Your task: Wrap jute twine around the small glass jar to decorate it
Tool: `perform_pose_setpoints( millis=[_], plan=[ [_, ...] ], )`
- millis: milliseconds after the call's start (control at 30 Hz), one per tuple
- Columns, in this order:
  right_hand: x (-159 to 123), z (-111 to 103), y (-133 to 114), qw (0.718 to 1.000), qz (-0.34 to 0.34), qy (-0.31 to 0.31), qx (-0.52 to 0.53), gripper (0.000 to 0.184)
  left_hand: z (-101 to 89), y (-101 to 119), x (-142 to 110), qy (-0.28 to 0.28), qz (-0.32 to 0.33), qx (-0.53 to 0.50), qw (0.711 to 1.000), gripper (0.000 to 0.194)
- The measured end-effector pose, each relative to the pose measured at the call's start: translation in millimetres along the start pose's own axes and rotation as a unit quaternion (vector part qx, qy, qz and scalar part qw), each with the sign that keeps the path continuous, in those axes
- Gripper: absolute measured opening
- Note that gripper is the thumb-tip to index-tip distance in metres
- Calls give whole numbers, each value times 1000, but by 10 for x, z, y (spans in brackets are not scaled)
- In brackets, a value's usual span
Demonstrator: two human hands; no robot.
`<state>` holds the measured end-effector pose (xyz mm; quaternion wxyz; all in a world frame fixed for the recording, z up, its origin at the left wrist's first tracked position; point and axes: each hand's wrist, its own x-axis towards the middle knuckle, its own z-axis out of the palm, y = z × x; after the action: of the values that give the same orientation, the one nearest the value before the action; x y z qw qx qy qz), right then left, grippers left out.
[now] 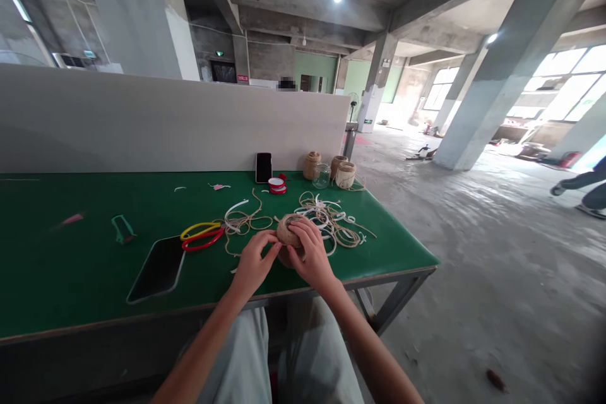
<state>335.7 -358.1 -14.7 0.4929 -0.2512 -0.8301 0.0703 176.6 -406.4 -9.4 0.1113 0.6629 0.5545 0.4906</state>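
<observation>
Near the table's front edge stands a twine-wrapped jar [285, 225], its rounded top facing me and its lower part partly covered by my fingers. My left hand [258, 259] is closed at the jar's left side, thumb and forefinger pinched against the wrapping. Over the top and right side curve the fingers of my right hand [310, 251], with the thumb pressed on the front. Whether a twine end is between the fingertips is too small to tell. Loose twine [348, 237] lies tangled with white cord just right of the jar, and another twine strand [249, 222] is at its left.
Scissors with red and yellow handles [203, 237] lie left, beside a dark phone-like slab [156, 268] and a green tool [123, 229]. At the back are a phone [264, 168], red-edged tape rolls [277, 185], a glass jar [321, 177] and wrapped jars [312, 165]. A white partition [165, 120] borders the table.
</observation>
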Motion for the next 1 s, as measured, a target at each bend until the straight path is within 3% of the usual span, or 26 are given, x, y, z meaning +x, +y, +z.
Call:
perform_pose_setpoints(
  millis=[267,467,667,800,1000],
  plan=[
    [10,12,-5,999,9,13,31,38,-61,-102,-103,16,-78,-34,996,27],
    [21,8,-9,999,11,13,38,37,-291,-431,-134,25,-113,133,984,27],
    [18,-3,-4,999,11,13,41,36,-358,-591,-155,-47,-124,310,941,29],
    [20,-7,0,999,9,11,41,37,-498,-671,-82,-33,-125,388,912,32],
    [21,-6,16,999,6,13,40,37,-847,-953,169,-55,-250,477,841,44]
  ],
)
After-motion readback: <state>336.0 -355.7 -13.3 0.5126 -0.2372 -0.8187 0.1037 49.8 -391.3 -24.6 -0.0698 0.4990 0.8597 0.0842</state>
